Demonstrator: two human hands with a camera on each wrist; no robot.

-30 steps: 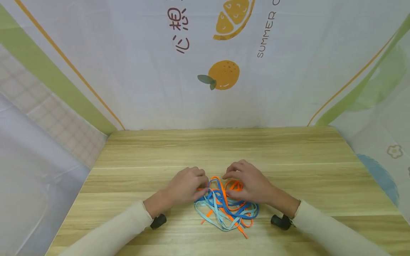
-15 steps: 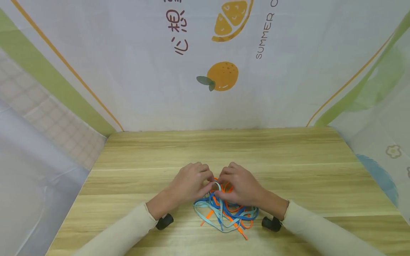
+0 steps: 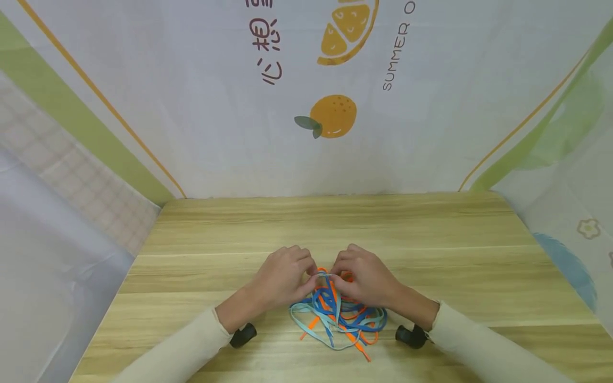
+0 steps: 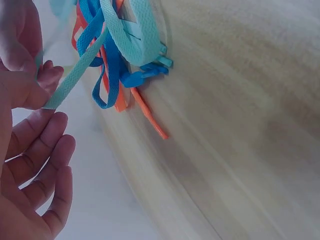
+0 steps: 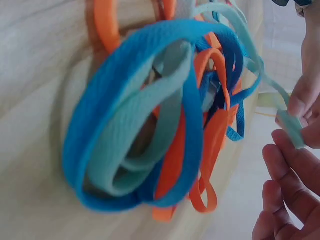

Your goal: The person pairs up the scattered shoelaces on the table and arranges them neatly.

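A tangle of flat shoelaces lies on the table in the head view: blue, orange and light mint-blue. My left hand pinches the mint-blue lace between thumb and index finger, above the pile's far side. Facing it, my right hand pinches the same lace a short way along. A short stretch runs straight between both sets of fingertips. In the left wrist view, the lace slopes from the fingers to the pile. Blue and orange loops fill the right wrist view.
The wooden table ends at a white cloth backdrop printed with oranges. More cloth hangs along both sides. Black wrist-worn pieces stick out below each wrist.
The hands came together from either side of the pile and took hold of the mint-blue lace. Its slack loop between the fingertips has since been drawn straight.
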